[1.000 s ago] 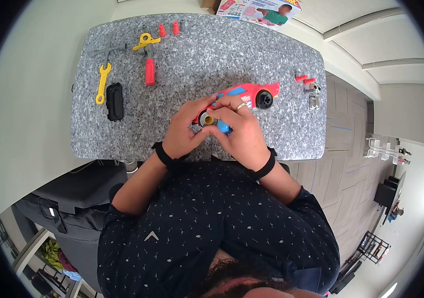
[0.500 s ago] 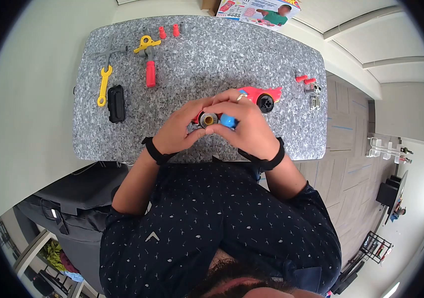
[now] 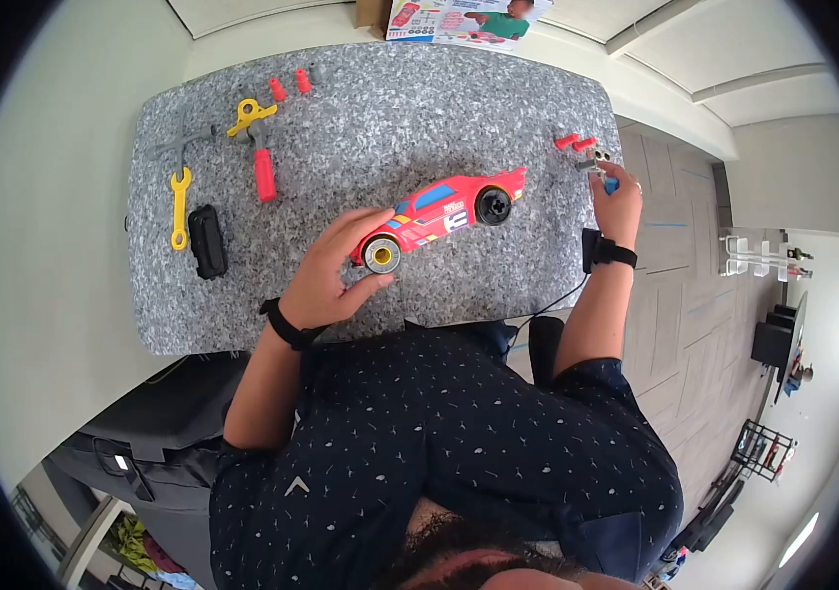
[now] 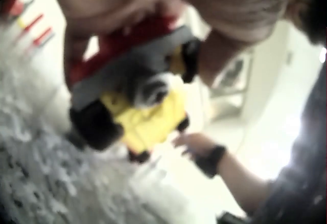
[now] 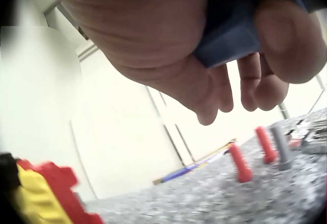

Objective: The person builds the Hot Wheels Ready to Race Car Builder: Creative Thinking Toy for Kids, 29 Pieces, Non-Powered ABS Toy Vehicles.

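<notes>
My left hand (image 3: 326,275) grips the front of a red toy car (image 3: 444,211), fingers over the hood and thumb beside the front wheel (image 3: 382,254), which shows a yellow centre. A black rear wheel (image 3: 493,206) faces me. Blurred in the left wrist view, the car's yellow underside (image 4: 153,121) shows below the palm. Over the table's right edge, my right hand (image 3: 619,211) holds a blue plastic piece (image 5: 230,45), mostly hidden by the fingers. Close by lie red toy bolts (image 3: 566,142), a grey bolt (image 5: 281,147) and a silver part (image 3: 601,155).
On the left side lie a yellow wrench (image 3: 179,208), a grey cross-shaped wrench (image 3: 181,143), a black part (image 3: 207,242) and a red-handled hammer (image 3: 263,175) by a yellow piece (image 3: 250,117). Two red pieces (image 3: 289,86) sit farther back. A printed box (image 3: 463,22) stands behind the table.
My right hand has left the car's front wheel and moved right with the blue piece to the small parts. The left hand keeps hold of the car, now angled and more exposed.
</notes>
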